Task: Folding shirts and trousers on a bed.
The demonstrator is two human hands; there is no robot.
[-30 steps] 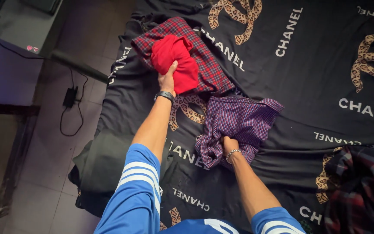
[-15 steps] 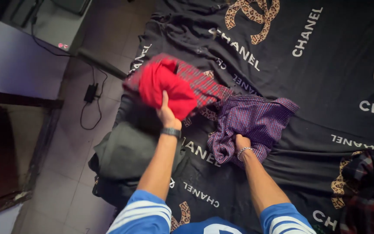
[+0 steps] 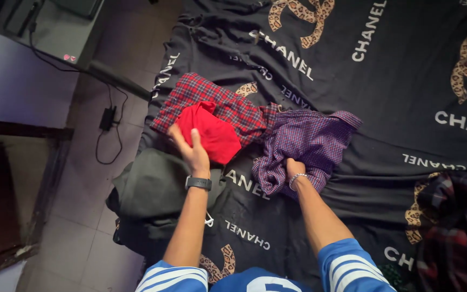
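Clothes pile (image 3: 212, 116) now down, left hand (image 3: 190, 148) off it.

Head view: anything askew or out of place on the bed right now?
Mostly no. The purple shirt lies crumpled, bunched in the right hand, and a dark green garment slumps off the bed's edge toward the floor. The red cloth sits folded on the red plaid shirt by the left hand.
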